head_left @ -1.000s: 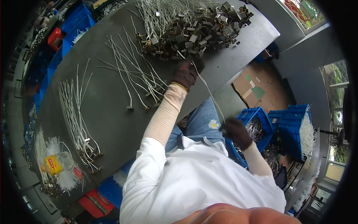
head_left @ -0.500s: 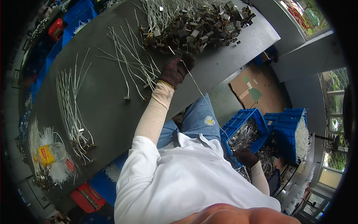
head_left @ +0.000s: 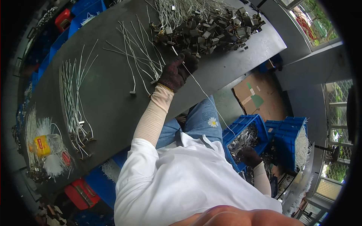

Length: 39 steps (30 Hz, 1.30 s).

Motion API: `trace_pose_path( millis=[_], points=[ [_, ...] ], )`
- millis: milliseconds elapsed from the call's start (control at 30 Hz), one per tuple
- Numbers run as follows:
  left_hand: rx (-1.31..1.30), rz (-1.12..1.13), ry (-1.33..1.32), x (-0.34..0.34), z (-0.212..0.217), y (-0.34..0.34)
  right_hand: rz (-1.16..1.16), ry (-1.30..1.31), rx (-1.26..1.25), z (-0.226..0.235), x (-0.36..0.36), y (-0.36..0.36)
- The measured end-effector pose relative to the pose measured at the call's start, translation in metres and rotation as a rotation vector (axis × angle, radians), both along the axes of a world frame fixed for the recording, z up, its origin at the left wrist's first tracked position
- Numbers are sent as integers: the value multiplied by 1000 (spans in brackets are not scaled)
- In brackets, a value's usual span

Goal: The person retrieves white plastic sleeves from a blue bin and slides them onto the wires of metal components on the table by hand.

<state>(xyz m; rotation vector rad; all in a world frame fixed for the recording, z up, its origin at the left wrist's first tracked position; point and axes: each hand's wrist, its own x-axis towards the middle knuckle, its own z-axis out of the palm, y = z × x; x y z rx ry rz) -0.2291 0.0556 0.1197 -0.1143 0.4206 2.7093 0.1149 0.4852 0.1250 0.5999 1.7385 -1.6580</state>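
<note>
right hand (head_left: pixel 249 156) lowered to blue crate (head_left: pixel 263 128); left hand (head_left: pixel 178 71) still holds wire (head_left: pixel 200 86)

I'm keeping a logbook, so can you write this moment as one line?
left hand: holds white wire | right hand: at blue crate, grip unclear | table: pile of metal-ended wires

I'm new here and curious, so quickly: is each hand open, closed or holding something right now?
Left hand: closed, holding a thin white wire.
Right hand: at the blue crate; open, closed or holding anything cannot be told.
</note>
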Motion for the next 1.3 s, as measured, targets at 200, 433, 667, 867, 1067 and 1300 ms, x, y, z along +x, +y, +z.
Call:
trace_pose_path(
  millis=[200, 433, 667, 867, 1067, 1300],
  points=[
    [60, 91, 50, -1, -4, -18, -236, -263, -165, 5, -17, 5],
    [59, 71, 76, -4, -13, -24, -170, -188, -138, 16, -20, 1],
    [-55, 32, 44, 3, -1, -20, -263, -222, -139, 26, -27, -10],
    [-92, -151, 153, 39, 18, -13, 216, 107, -3, 17, -64, -44],
    [-317, -163, 172, 104, 8, 3, 29, 148, -274, 17, -168, -198],
    [102, 78, 60, 56, 48, -79, 92, 258, -371, 24, -190, -251]
  ],
)
